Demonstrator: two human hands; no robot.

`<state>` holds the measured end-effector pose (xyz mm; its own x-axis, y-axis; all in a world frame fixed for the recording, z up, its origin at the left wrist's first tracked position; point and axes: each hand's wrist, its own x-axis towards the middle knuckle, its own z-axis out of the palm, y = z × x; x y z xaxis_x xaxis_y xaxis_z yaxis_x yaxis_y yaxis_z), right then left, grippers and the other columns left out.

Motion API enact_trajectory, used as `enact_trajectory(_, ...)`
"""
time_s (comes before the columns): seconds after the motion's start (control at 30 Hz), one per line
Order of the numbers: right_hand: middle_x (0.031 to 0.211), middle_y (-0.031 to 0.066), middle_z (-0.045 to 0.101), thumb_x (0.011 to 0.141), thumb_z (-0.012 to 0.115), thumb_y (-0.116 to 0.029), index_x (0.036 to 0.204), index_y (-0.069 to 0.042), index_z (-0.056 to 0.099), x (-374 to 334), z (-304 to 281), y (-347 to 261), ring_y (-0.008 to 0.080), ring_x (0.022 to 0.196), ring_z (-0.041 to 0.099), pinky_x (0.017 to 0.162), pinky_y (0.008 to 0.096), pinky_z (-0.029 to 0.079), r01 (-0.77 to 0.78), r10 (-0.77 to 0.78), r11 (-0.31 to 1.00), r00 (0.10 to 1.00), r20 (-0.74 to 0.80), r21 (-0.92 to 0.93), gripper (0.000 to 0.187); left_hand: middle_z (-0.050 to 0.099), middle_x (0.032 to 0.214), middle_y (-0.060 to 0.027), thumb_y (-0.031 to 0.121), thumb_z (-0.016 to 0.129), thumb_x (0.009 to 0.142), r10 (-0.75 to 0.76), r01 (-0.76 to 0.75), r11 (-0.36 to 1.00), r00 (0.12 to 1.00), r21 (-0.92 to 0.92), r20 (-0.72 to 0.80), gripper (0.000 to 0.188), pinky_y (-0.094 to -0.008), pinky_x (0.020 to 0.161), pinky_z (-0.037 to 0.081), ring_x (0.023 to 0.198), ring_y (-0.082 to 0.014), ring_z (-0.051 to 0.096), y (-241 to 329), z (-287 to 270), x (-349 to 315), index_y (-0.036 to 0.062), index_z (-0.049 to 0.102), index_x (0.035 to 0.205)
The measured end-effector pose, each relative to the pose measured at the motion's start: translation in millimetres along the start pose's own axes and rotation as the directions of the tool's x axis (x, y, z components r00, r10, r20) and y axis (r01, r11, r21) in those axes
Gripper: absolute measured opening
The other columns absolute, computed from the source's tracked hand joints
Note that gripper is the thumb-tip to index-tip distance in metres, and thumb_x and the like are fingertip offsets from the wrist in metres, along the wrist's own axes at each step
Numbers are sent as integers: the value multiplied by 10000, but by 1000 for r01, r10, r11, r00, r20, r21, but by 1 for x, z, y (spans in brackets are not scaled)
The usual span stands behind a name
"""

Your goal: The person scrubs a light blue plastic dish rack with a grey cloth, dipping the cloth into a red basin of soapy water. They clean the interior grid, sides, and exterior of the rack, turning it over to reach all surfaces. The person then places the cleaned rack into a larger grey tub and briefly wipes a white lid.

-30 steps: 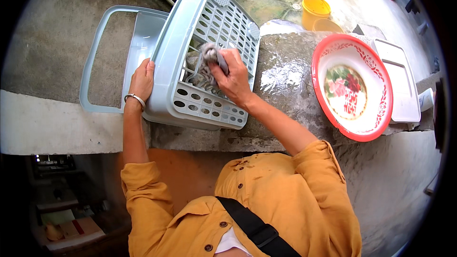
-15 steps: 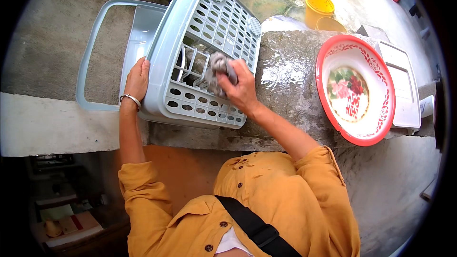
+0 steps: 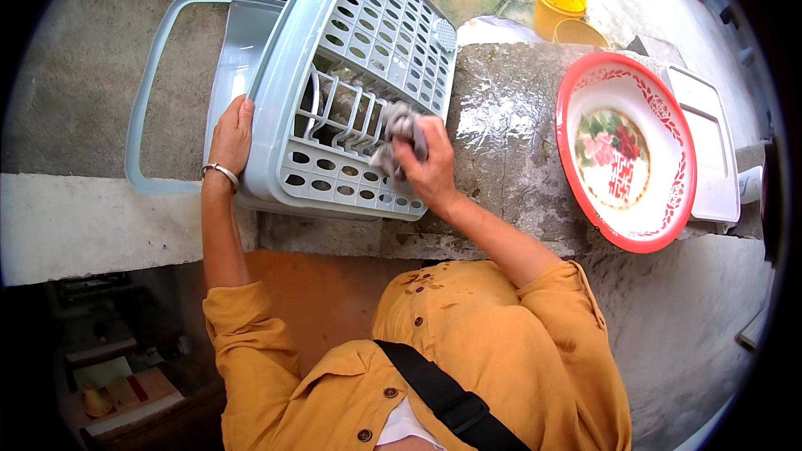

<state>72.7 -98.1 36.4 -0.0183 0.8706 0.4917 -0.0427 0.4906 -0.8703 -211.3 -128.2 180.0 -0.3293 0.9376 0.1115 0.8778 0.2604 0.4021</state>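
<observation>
A pale blue plastic dish rack (image 3: 276, 134) is tipped on its side on the concrete ledge, its perforated face toward me. My left hand (image 3: 232, 138) grips the rack's rim at its left side. In my right hand (image 3: 432, 165) is a wet grey cloth (image 3: 399, 135), bunched up and pressed to the slatted middle of the perforated face. My fingers wrap round the cloth and partly hide it. Behind the rack, a pale blue lid or cover (image 3: 236, 54) with a wide loop frame (image 3: 146, 104) lies on its left.
To the right stands a red-rimmed enamel basin (image 3: 564, 146) with a flower pattern and a little water. A white tray-like lid (image 3: 710, 142) leans behind it. Yellow buckets (image 3: 555, 8) stand beyond the wet concrete ledge (image 3: 510, 175).
My right hand has moved the cloth slightly right and down along the slats. The rack has shifted a little in the view, with my left hand still on its rim.
</observation>
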Motion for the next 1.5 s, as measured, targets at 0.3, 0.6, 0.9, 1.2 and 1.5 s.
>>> enact_trajectory(0.3, 904, 117, 512, 843, 616, -223, 1011, -73, 559, 45, 3, 27, 297, 785, 550, 685, 388, 446, -186, 167, 978, 971, -172, -99, 232, 612, 990, -229, 309, 396, 990, 27, -27, 1000, 1000, -4, 14, 396, -364, 807, 451, 904, -348, 590, 8, -1, 4, -19, 526, 1171)
enact_trajectory(0.6, 931, 92, 513, 818, 664, -157, 1038, -63, 574, -29, -32, 31, 226, 798, 563, 690, 324, 475, -103, 97, 993, 989, 111, 55, 255, 601, 878, -182, 280, 381, 996, 38, -37, 999, 999, -17, 33, 349, -355, 747, 448, 784, -282, 552, 12, -4, -1, -14, 545, 1087)
enact_trajectory(0.9, 967, 47, 547, 812, 677, -280, 996, -105, 652, 71, -24, -13, 219, 829, 539, 801, 354, 421, 89, -80, 995, 981, 175, -44, 254, 614, 894, -124, 284, 392, 997, 42, -42, 999, 999, 29, -29, 369, -319, 770, 452, 801, -178, 541, 14, -2, -1, -21, 544, 1136)
enact_trajectory(1.2, 987, 77, 542, 798, 645, -248, 1061, -142, 631, 49, -36, 10, 280, 849, 578, 733, 385, 480, -130, 194, 974, 900, 389, -184, 283, 606, 873, -181, 282, 396, 992, 30, -30, 1000, 1000, 4, -4, 352, -340, 739, 455, 782, -249, 561, 23, -4, -5, -6, 551, 1121)
enact_trajectory(1.5, 941, 74, 533, 811, 645, -138, 1070, -84, 621, 106, -3, -49, 214, 844, 561, 752, 311, 475, 192, -177, 981, 951, 253, -35, 265, 621, 948, -239, 294, 410, 981, 31, -29, 998, 999, 50, -32, 371, -390, 772, 458, 872, -375, 600, 25, -5, -5, -14, 544, 1138)
